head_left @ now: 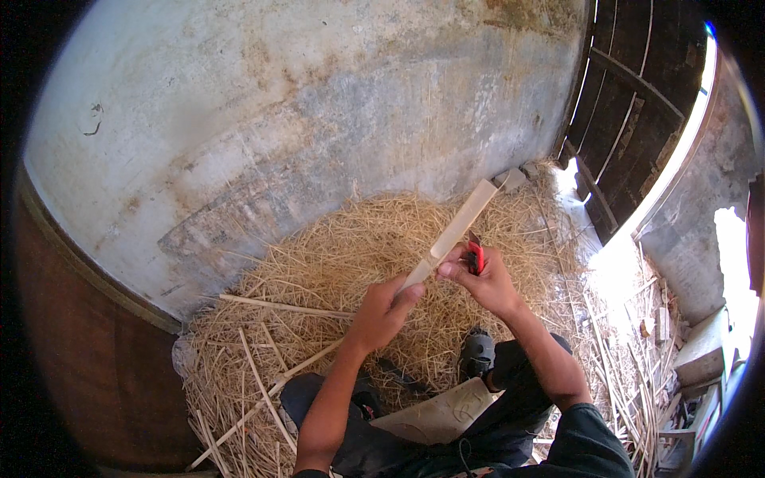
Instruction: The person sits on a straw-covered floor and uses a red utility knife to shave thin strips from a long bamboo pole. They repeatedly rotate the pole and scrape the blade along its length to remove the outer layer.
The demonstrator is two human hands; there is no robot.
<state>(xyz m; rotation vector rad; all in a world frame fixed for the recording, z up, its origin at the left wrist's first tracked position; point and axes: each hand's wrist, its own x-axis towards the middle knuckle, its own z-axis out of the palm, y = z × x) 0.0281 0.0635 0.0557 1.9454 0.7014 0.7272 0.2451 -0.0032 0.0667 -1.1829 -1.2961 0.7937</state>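
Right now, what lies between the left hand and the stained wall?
In the head view, loose straw lies between the left hand and the wall. The pale strip in that hand slants across the straw.

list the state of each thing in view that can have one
Left hand: closed around strip
Right hand: closed on red tool
Pale flat strip: held aslant
Red tool: gripped, exact shape unclear
Straw: loose, strewn
Wall: stained, patchy

Both hands point(382, 313) point(490, 285) curled, close together; bare forearms point(325, 410) aslant.
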